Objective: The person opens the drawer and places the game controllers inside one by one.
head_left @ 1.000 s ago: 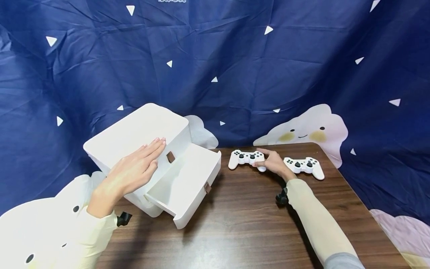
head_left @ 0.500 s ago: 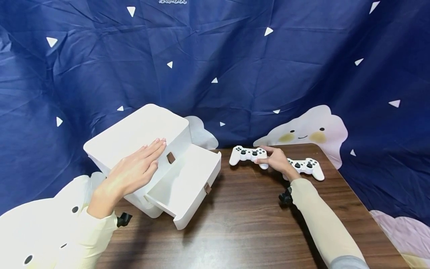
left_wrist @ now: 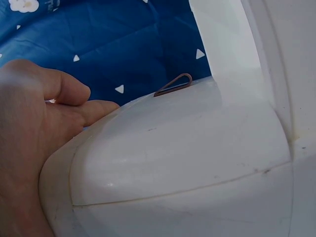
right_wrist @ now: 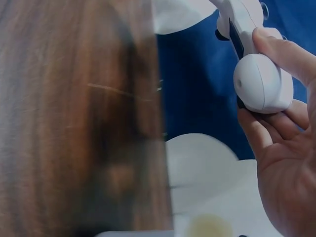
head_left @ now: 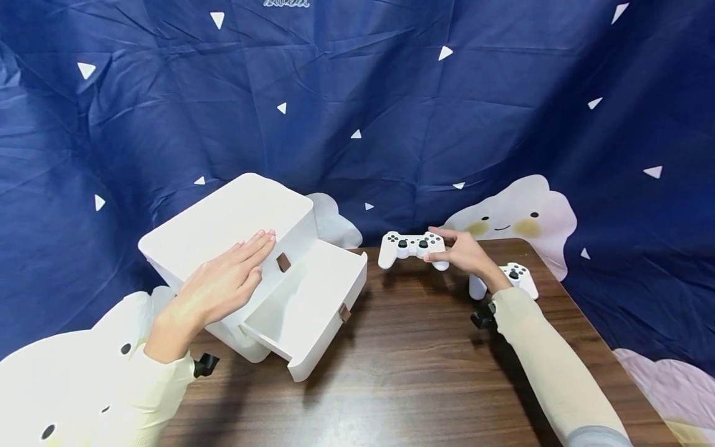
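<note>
Between thumb and fingers my right hand grips the right end of a white game controller, raised over the far part of the table. In the right wrist view the thumb lies on one face of the controller and the fingers curl round the other. My left hand rests with straight fingers on the top of a white drawer cabinet. Its lower drawer is pulled out, the visible inside bare, with a brown tab on the front. The upper drawer's brown tab shows above it.
A second white game controller lies on the table at the right, partly hidden behind my right forearm. The brown wooden table ends at a right edge. A dark blue curtain with white triangles and clouds hangs behind.
My right hand has lifted the controller from the tabletop, with the forearm shifting right and covering more of the second controller. The left hand and the cabinet stay put.
</note>
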